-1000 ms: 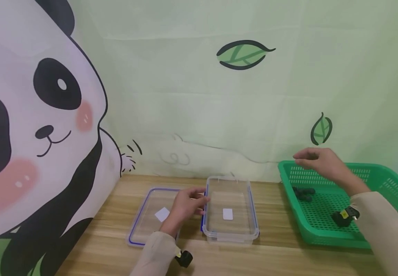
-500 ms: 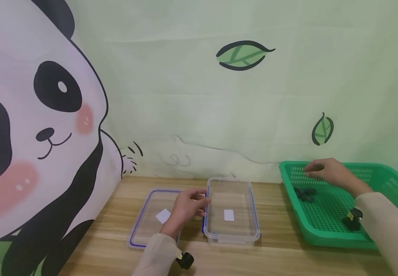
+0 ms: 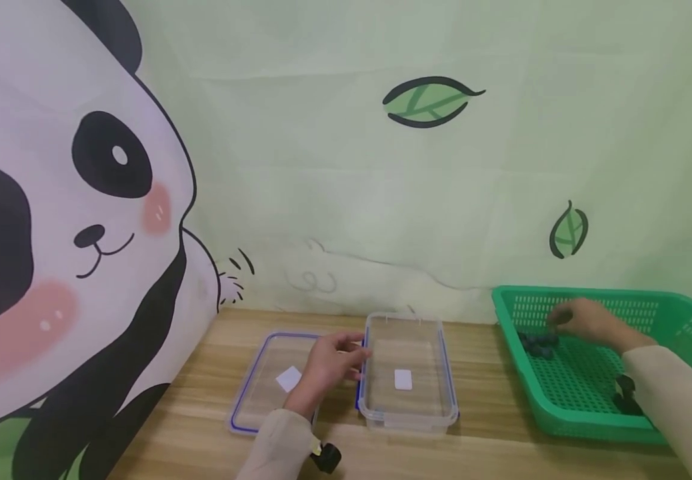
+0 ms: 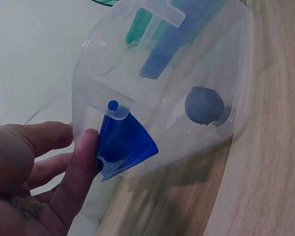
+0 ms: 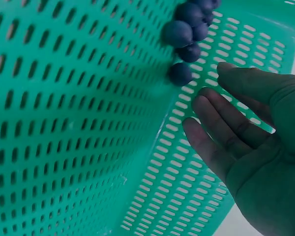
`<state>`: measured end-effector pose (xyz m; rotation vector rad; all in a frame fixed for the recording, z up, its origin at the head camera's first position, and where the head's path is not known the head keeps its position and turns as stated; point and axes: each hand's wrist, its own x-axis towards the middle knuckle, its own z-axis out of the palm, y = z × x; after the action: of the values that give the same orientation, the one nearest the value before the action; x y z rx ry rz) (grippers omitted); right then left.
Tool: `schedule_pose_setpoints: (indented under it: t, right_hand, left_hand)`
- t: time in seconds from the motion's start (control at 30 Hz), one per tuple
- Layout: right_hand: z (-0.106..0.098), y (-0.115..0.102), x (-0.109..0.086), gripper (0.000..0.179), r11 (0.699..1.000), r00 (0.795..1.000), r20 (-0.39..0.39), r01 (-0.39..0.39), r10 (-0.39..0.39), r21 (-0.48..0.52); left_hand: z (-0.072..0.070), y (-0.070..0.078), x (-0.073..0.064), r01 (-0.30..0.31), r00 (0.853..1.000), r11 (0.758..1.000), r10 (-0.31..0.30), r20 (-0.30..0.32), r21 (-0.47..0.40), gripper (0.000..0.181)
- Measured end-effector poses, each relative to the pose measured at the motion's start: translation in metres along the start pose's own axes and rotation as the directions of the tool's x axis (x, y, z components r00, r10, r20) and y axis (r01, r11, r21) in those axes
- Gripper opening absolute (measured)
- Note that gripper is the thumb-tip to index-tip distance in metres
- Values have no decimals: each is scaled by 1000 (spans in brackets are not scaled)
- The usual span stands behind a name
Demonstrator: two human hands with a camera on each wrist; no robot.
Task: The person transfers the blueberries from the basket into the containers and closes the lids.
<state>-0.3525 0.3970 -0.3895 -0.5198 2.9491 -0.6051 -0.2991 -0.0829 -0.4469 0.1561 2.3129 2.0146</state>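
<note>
Hands apart, loose: left hand (image 3: pixel 329 365) touches the edge of one box (image 3: pixel 412 421); right hand (image 3: pixel 589 321) has room inside one basket (image 3: pixel 592 427), near at least six berries (image 5: pixel 177 33).

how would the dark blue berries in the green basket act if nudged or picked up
The dark blue berries would probably roll if nudged, since they look nearly round, though the green basket has a wall beside them that should limit this on one side. Each is likely light to lift, being small next to the right hand.
</note>
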Motion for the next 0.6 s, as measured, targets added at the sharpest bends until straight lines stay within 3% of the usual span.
schedule_pose_setpoints:
  t: [0.33,0.6]
  right_hand:
    - [14,5,2,19,1000,998,67,-4,6,-24]
    - [17,9,-1,14,998,994,99,-28,33,-51]
  left_hand:
    - [2,-4,-11,-8,1000,1000,8,17,-7,44]
    - [6,-7,-8,-4,1000,1000,4,16,12,42]
